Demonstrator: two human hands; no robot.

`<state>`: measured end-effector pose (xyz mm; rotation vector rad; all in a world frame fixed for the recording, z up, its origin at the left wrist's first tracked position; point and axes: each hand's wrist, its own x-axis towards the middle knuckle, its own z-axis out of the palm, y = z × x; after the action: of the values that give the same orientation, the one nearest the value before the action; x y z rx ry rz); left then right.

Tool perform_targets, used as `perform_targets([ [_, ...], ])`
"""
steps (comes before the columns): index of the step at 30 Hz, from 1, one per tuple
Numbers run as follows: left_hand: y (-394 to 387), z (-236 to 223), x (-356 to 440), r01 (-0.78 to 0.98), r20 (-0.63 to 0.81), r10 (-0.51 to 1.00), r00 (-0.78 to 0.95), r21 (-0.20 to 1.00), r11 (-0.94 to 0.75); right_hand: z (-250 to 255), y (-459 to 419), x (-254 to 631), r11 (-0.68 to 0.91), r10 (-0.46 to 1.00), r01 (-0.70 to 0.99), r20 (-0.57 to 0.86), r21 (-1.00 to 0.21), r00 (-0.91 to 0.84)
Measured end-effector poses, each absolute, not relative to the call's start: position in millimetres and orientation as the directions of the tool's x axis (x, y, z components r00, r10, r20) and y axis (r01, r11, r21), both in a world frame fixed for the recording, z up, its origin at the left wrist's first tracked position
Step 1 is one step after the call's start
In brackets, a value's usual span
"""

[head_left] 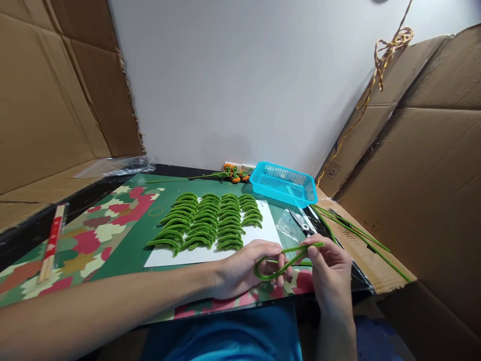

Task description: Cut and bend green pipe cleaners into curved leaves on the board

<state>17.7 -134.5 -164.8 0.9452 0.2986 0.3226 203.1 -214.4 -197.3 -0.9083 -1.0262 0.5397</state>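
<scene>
A green pipe cleaner [276,275], bent into a loop, is held between both hands above the table's front edge. My left hand [248,265] is closed on the rounded end of the loop. My right hand [330,265] pinches the crossing ends between thumb and fingers. Left of the hands, several curved green pipe cleaner pieces [206,220] lie in columns on a white sheet [270,220]. A pair of scissors [302,225] rests just beyond my right hand, partly hidden by it.
A blue plastic basket [283,185] stands at the back right, beside orange flowers on a green stem [235,174]. Loose green pipe cleaners [361,233] stick out to the right. Wrapped chopsticks [52,243] lie at left. Cardboard walls [428,150] enclose both sides.
</scene>
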Motion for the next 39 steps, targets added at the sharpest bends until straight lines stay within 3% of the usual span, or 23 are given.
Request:
perform_targets([
  [7,-131,-168,19,-0.055,-0.148,0.290,0.946,0.806,0.590,-196,-211,198,0.565,0.686,0.075,0.519,-0.822,0.510],
  [22,-133,-164,17,-0.127,-0.083,0.348,0.934,0.833,0.538,-196,-210,193,0.582,0.613,0.123,0.533,-0.804,0.583],
  [29,-132,-165,18,-0.089,-0.108,0.339,0.935,0.852,0.516,-194,-213,192,0.540,0.662,0.086,0.486,-0.837,0.570],
  [39,-134,-169,24,-0.083,-0.093,0.317,0.944,0.862,0.500,-190,-216,191,0.547,0.672,0.125,0.523,-0.828,0.524],
])
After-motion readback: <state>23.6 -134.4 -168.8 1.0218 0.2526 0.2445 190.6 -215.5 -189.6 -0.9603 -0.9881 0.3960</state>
